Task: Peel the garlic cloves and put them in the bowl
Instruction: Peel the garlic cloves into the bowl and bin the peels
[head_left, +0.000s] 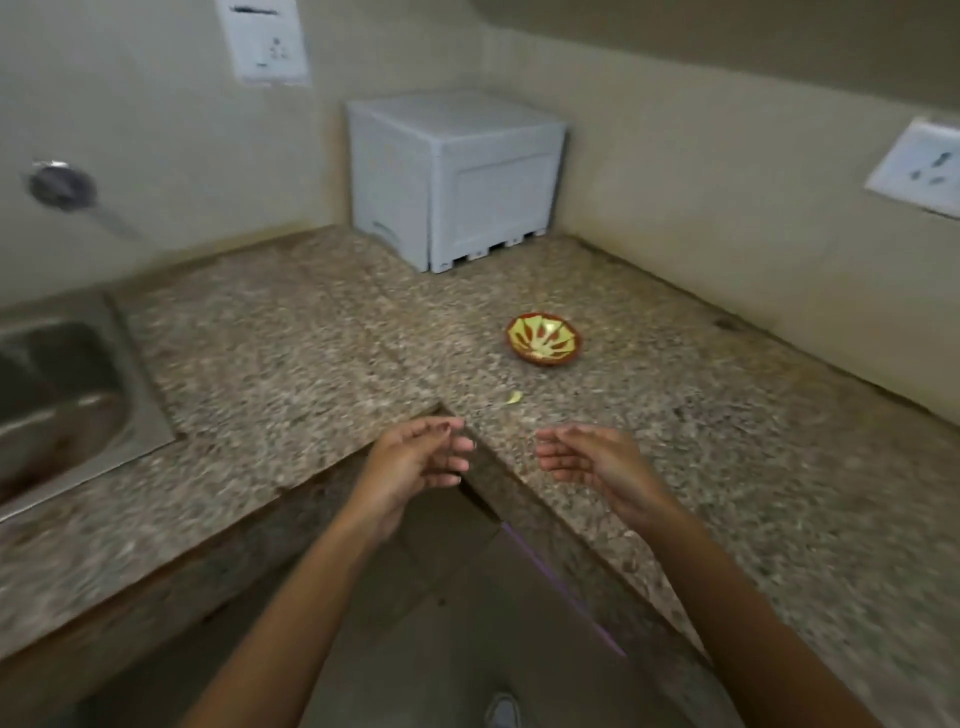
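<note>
Both forearms are seen bare, no sleeves; left hand (415, 457) and right hand (592, 460) ungloved. Nails possibly painted, detail blurred.

Bare counter (322, 332) lies open; only bowl (544, 340) and corner box (452, 176) stand there

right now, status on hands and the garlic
Both hands open, empty: left hand, right hand. One pale garlic scrap on counter, short of bowl. Path to it unobstructed.

Speckled granite corner counter (291, 343), steel sink (67, 395), beige walls (156, 130), white box (452, 176), two sockets.
</note>
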